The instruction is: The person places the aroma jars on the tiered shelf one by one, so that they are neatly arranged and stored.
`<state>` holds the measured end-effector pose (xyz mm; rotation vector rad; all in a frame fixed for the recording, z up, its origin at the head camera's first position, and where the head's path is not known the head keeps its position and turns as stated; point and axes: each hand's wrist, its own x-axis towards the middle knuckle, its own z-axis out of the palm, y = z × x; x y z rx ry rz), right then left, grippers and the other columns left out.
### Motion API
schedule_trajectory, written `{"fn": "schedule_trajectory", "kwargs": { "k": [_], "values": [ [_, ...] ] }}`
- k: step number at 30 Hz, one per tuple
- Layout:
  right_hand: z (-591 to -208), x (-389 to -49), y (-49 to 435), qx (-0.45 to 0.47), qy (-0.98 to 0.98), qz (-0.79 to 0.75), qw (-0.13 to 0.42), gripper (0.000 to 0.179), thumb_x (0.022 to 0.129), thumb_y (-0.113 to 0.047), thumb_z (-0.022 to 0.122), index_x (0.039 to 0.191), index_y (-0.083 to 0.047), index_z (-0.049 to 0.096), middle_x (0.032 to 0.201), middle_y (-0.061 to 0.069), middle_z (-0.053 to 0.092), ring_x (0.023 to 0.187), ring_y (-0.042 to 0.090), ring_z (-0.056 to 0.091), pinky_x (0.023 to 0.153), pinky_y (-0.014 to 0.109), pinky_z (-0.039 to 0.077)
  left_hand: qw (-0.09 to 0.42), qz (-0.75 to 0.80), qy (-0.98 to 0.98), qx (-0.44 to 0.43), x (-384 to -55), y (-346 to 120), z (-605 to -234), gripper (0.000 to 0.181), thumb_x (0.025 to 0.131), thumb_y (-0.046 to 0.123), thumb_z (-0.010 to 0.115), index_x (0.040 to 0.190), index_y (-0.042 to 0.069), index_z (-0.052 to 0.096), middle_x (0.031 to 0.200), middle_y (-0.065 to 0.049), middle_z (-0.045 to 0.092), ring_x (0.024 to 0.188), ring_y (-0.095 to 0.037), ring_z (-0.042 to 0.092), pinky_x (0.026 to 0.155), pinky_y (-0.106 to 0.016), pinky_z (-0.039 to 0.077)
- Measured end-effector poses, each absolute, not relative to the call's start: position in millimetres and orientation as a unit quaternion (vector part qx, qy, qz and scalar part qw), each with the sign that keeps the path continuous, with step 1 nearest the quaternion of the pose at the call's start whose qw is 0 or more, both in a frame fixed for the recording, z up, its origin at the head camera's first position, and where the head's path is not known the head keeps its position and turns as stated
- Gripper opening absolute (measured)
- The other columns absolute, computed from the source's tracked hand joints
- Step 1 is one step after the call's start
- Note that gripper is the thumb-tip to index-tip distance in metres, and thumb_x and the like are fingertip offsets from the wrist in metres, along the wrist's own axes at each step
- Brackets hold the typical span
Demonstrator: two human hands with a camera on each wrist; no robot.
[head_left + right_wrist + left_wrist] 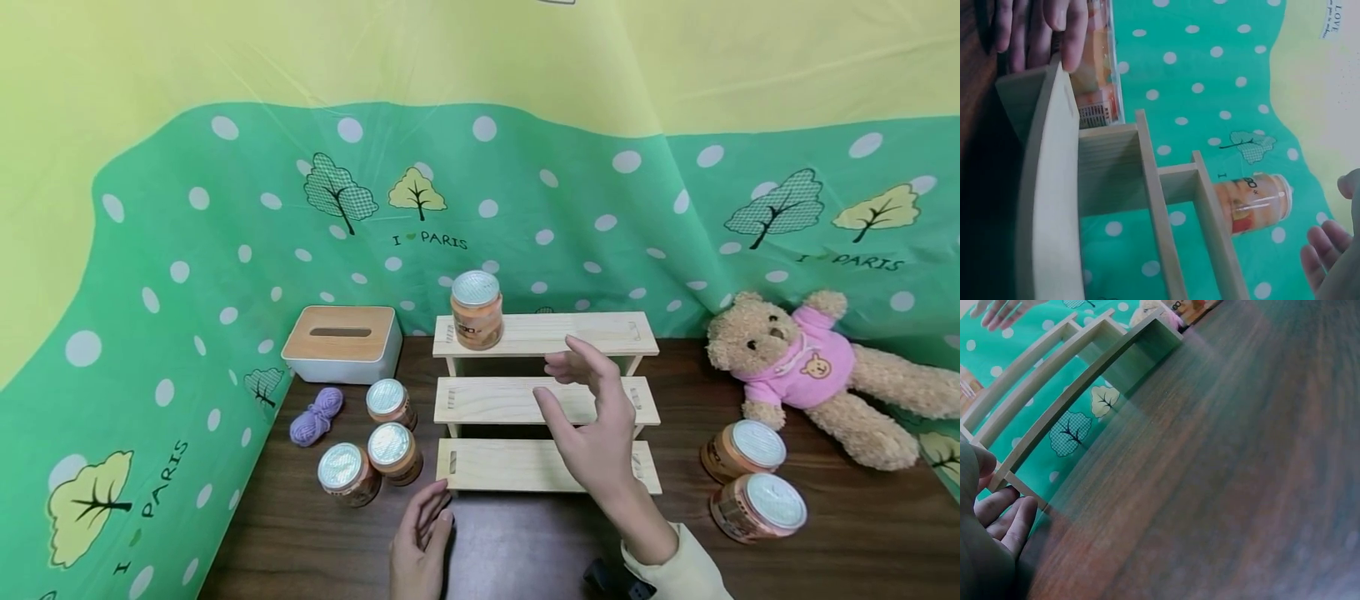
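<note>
A three-step wooden shelf [517,465] stands on the table. On the left part of its top step sits an upright jar [477,321] with a silvery lid and orange contents. My left hand [420,542] is at the front left corner of the lowest step, its fingertips [1019,525] touching the wood at the end panel. Over the right half of the steps hovers my right hand [596,425], holding nothing, thumb and fingers spread apart. In the right wrist view, part of this hand [1338,253] shows beyond the jar on the top step.
Several similar jars [390,446] stand left of the shelf, beside purple yarn [317,417] and a wood-lidded tissue box [341,342]. Two more jars [759,507] stand at right, before a teddy bear [802,358] in pink. A green and yellow cloth [525,200] hangs behind.
</note>
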<state>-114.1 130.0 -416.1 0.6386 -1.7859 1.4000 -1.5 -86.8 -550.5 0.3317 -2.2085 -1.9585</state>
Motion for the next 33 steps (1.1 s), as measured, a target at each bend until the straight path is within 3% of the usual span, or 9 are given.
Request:
{"fn": "schedule_trajectory", "kwargs": {
  "k": [5,17,24,33],
  "values": [
    [-424.5,-106.6,133.6,0.241,-0.681,0.588,0.364,0.059,0.092,0.012,0.076,0.147,0.014,0.055,0.116,0.022,0.074,0.105,0.020,0.072,0.096,0.025,0.057,0.082,-0.659,-0.739,0.114,-1.5,-85.6,-550.0,0.032,0.109,0.011,0.071,0.140,0.005,0.070,0.137,-0.017,0.076,0.124,-0.007,0.070,0.100,-0.017,0.055],
    [-445.7,-91.7,147.7,0.237,-0.673,0.615,0.334,0.054,0.102,0.001,0.077,0.146,0.019,0.051,0.119,0.013,0.073,0.102,0.020,0.071,0.093,0.023,0.058,0.086,-0.659,-0.740,0.106,-1.6,-87.8,-551.7,0.032,0.110,0.012,0.071,0.141,0.004,0.069,0.138,-0.017,0.076,0.124,-0.007,0.070,0.100,-0.017,0.055],
    [-455.6,-82.3,158.3,0.241,-0.670,0.611,0.345,0.057,0.092,0.019,0.075,0.143,0.022,0.050,0.118,0.016,0.073,0.106,0.018,0.072,0.093,0.023,0.058,0.090,-0.653,-0.745,0.104,-1.8,-87.8,-552.4,0.032,0.110,0.013,0.071,0.140,0.004,0.069,0.137,-0.017,0.076,0.123,-0.007,0.071,0.099,-0.018,0.056],
    [-463.8,-74.3,168.0,0.265,-0.629,0.624,0.379,0.050,0.098,0.012,0.076,0.139,0.027,0.051,0.115,0.017,0.075,0.105,0.018,0.073,0.093,0.022,0.058,0.089,-0.651,-0.746,0.107,-2.1,-87.5,-551.7,0.032,0.110,0.013,0.071,0.140,0.004,0.069,0.137,-0.018,0.076,0.124,-0.008,0.071,0.099,-0.017,0.055]
  ]
}}
